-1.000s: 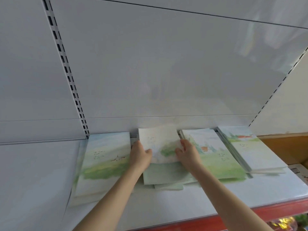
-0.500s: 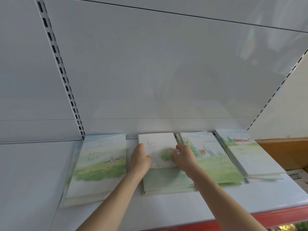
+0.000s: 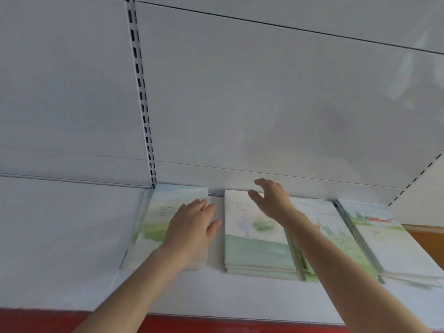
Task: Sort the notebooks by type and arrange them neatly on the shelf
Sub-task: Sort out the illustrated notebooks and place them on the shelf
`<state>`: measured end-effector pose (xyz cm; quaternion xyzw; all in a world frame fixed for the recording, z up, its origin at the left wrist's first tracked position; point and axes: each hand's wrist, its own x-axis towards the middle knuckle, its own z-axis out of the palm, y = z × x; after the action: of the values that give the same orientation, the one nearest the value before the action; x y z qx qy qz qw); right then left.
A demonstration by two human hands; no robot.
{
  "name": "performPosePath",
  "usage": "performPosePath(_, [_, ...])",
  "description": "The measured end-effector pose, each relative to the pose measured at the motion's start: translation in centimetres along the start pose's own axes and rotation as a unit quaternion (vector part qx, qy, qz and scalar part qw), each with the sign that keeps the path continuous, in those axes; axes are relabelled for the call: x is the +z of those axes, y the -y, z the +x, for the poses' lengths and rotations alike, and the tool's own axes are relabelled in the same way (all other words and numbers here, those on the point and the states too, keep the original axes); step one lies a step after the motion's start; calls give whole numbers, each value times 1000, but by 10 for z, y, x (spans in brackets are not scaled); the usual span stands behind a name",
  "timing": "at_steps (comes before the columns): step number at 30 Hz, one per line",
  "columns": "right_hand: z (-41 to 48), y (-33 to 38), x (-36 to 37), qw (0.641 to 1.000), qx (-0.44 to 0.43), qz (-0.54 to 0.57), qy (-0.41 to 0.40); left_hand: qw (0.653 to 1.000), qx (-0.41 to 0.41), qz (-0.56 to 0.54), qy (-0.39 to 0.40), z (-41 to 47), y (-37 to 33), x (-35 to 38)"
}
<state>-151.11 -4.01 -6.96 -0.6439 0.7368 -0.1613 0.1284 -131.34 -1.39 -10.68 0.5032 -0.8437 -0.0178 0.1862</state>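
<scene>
Head view puts the notebooks in four flat stacks side by side on the white shelf [image 3: 216,296], far ends near the back panel [image 3: 264,104]: a leftmost stack [image 3: 163,212], a second stack [image 3: 254,243] with a pale tree cover, a third stack [image 3: 336,224] just beside it, and a fourth stack [image 3: 389,243] at the right.

You look to be squaring up, with the sorting near done. Your left hand [image 3: 192,229] lies on the right part of the leftmost stack, fingers straight and close together, thumb over the bare gap toward the second stack. Your right hand [image 3: 271,200] hovers above the far end of the second stack, fingers loosely curved and apart, gripping nothing.

Half a second ago both hands held the top notebook of the second stack by its sides. Now it lies flat and both have let go, the left having crossed to the leftmost stack.

Next, I judge, you nudge that stack square and tidy the near edges of the two right stacks, which look ragged.

Beyond, a slotted upright [image 3: 144,104] climbs the back panel, and a red strip [image 3: 216,325] fronts the shelf.
</scene>
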Motion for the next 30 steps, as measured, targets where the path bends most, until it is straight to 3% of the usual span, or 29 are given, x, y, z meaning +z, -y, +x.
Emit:
performPosePath(3, [14,65,11,997,-69,-6,23,997,-17,75,-14,-26,38,-33])
performPosePath(8, [15,209,57,978,-199,-8,58,985,-114,125,-46,-93,130,-100])
performPosePath(17, [-46,507,151,928,-365,24,75,924,-281,252,-66,-278,329,-245])
performPosePath(19, [-63,568,170,915,-394,33,81,916,-318,233,-79,-315,366,-279])
performPosePath(30, [-121,834,284,845,-525,20,95,863,-383,308,-116,-456,558,-373])
